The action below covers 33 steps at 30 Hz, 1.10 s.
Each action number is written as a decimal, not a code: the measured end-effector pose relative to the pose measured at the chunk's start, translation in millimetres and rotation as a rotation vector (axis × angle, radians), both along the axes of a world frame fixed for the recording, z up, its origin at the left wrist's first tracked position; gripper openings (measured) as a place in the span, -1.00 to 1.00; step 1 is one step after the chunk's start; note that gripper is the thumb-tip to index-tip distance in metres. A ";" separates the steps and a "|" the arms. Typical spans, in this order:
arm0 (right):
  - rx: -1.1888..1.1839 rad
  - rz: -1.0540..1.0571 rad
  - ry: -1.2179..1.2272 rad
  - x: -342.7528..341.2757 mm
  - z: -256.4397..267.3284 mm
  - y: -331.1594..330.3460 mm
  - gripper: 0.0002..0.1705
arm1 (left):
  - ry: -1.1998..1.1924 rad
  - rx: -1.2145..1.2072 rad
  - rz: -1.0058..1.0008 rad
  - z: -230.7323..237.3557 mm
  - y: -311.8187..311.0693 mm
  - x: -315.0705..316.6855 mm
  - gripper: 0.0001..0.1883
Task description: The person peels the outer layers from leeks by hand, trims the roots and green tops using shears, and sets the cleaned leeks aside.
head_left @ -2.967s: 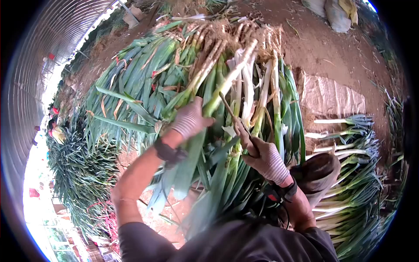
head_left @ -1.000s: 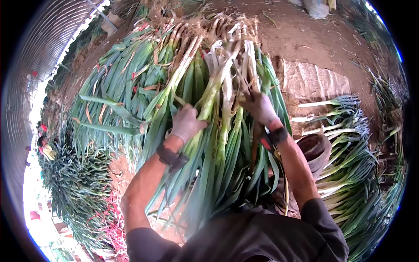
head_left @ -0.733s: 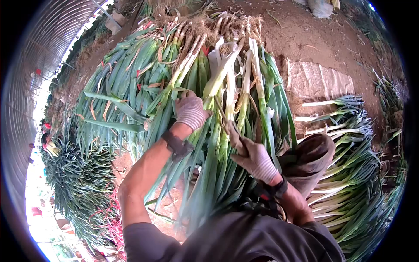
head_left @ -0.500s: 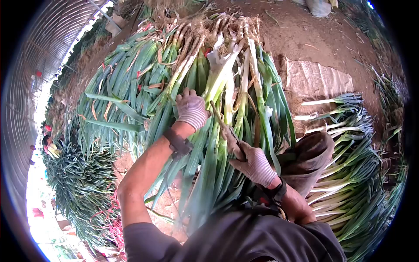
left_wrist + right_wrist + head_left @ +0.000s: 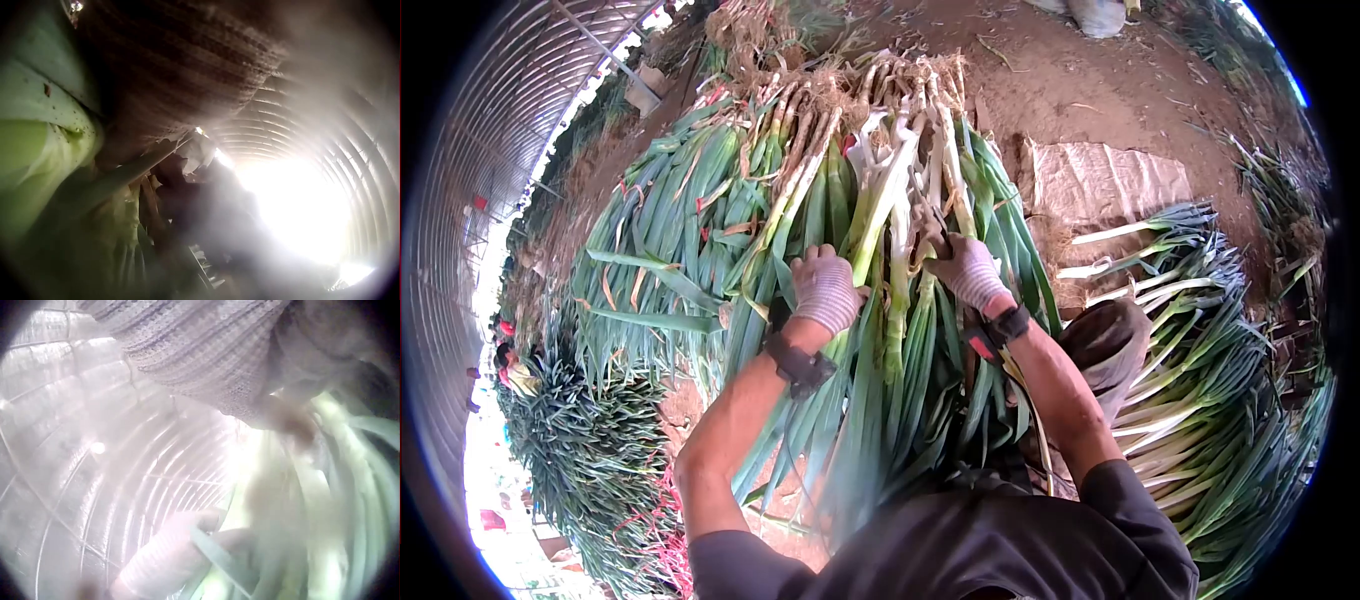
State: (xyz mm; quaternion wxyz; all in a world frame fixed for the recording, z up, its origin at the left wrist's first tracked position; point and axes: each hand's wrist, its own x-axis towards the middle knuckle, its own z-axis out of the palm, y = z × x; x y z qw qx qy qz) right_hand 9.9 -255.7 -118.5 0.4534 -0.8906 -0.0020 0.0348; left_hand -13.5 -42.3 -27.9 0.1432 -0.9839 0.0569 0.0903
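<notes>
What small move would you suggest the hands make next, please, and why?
Perhaps ease the knife in the right hand toward the thick leek: the left hand is at its stem, and loose white skin hangs near its roots.

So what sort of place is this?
Probably a farm polytunnel or shed used for handling leeks or big green onions: a ribbed, curved roof, bare dirt floor, and long rooted stalks heaped beside a laid-out row.

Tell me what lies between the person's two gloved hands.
Between the left hand and the right hand lie several pale green stalks of the leek-like plants, roots pointing away from the person. The head view shows this.
</notes>
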 end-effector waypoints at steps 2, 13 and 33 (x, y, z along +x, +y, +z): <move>-0.009 -0.005 -0.003 18.8 -6.0 -2.1 -0.51 | 0.024 -0.033 0.032 0.1 -0.2 0.6 -0.38; -0.038 -0.024 0.029 86.8 -10.7 -6.4 -0.31 | 0.052 -0.359 0.066 -15.3 25.7 -5.0 -0.47; 0.233 0.300 0.044 -74.3 15.5 -15.0 -0.62 | 0.043 -1.057 0.232 -23.3 76.5 -46.0 -0.56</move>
